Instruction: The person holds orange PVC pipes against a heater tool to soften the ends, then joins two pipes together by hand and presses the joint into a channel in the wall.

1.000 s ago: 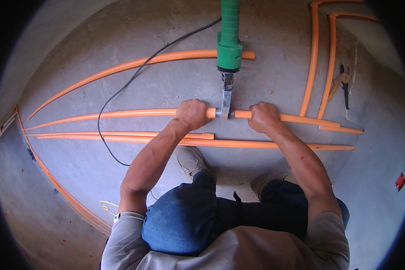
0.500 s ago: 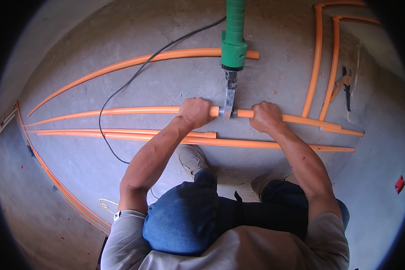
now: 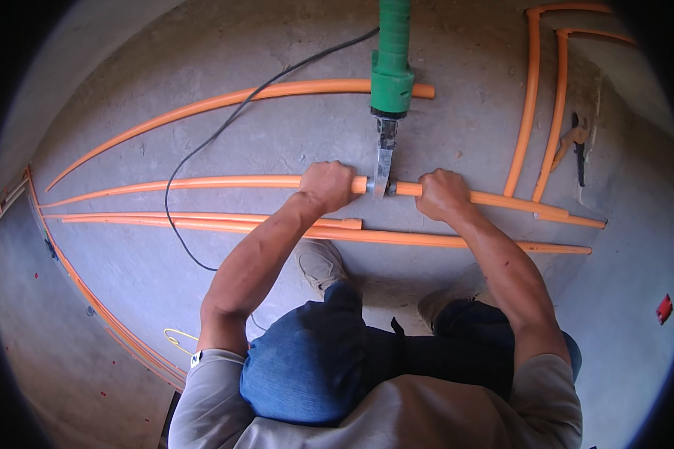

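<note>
In my left hand (image 3: 328, 185), closed around it, is a long orange pipe (image 3: 232, 182) that runs off to the left. My right hand (image 3: 442, 193) grips another orange pipe (image 3: 513, 202), its fist wrapped over the top. Between the two fists a pipe welder (image 3: 392, 82) with a green handle points toward me. Its flat metal heating plate (image 3: 383, 168) stands between the facing pipe ends. Those ends meet the small metal heads on either side of the plate. Inside the fists the pipes are hidden.
A black cable (image 3: 202, 150) crosses the pipes on the concrete floor. Another orange pipe (image 3: 277, 89) lies beyond; more orange pipes (image 3: 419, 238) lie nearer, by my shoes. Bent orange pipes (image 3: 532, 97) stand at right, beside a pipe cutter (image 3: 577, 142). Orange pipes (image 3: 82, 280) follow the left wall.
The view has shifted very slightly. Both hands keep their grip, and the pipes and welder stay in the same arrangement.
</note>
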The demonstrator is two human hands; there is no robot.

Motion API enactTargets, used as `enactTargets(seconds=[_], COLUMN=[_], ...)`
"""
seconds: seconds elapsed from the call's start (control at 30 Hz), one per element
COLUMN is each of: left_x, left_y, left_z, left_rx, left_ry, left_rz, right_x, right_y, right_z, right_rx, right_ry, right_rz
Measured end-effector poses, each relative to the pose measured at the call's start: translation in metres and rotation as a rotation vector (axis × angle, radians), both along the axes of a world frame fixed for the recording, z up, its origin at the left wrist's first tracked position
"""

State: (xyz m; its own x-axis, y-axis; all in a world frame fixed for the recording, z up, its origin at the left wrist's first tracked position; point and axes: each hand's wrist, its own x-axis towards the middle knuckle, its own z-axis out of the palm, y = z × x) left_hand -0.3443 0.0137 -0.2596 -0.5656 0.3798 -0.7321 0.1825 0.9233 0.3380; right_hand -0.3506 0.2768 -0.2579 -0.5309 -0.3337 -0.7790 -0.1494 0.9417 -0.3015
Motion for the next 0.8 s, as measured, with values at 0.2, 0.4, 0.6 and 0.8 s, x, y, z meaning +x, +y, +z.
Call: enactTargets(seconds=[0.2,0.4,0.6,0.8], left_x=[-0.003,-0.004,-0.003,-0.003], left_y=[0.002,0.002,0.001,0.002], left_z=[0.003,0.007,0.005,0.004], left_rx=[0.014,-0.001,0.008,0.006], left_ry=[-0.004,-0.008,-0.005,-0.009], left_rz=[-0.007,-0.024,0.000,-0.010], right_x=[0.000,-0.006,-0.006,-0.008], right_y=[0.001,-0.004,-0.006,-0.009], right_z=[0.002,0.008,0.008,0.012], right_rx=[-0.006,0.012,0.018,0.025], right_ry=[0.017,-0.035,-0.038,-0.061], right_rz=[-0.007,0.027,0.020,0.017])
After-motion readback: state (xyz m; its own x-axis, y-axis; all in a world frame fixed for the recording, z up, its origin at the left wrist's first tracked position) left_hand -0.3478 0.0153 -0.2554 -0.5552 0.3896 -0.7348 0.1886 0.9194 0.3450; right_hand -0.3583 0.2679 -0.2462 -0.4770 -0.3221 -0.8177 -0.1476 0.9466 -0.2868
